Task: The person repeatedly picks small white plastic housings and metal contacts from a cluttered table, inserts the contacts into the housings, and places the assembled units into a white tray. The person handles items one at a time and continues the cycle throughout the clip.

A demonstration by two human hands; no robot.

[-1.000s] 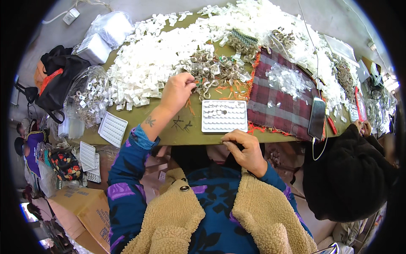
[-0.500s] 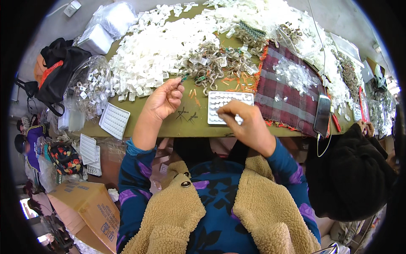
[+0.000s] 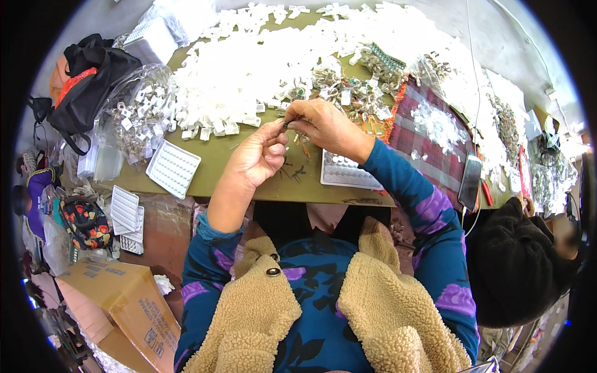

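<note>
My left hand (image 3: 256,158) is closed in a pinch over the table, gripping a small dark piece (image 3: 286,125) at its fingertips. My right hand (image 3: 329,124) meets it there with thumb and finger pinched together; what it holds is too small to make out. Below my right wrist lies a white tray (image 3: 349,176) with rows of round pockets, partly covered by my sleeve. Just beyond my fingers are a heap of metal rings and clasps (image 3: 348,87) and a few thin orange strips (image 3: 375,124).
White plastic pieces (image 3: 217,81) heap across the far table (image 3: 214,180). On the right lie a plaid cloth (image 3: 429,143) with clear bits, a phone (image 3: 470,180) and a co-worker's dark sleeve (image 3: 510,261). Another white tray (image 3: 174,168) and a cardboard box (image 3: 121,304) are left.
My right hand has left the white tray and moved up and left to my left fingertips. The view has shifted slightly.
</note>
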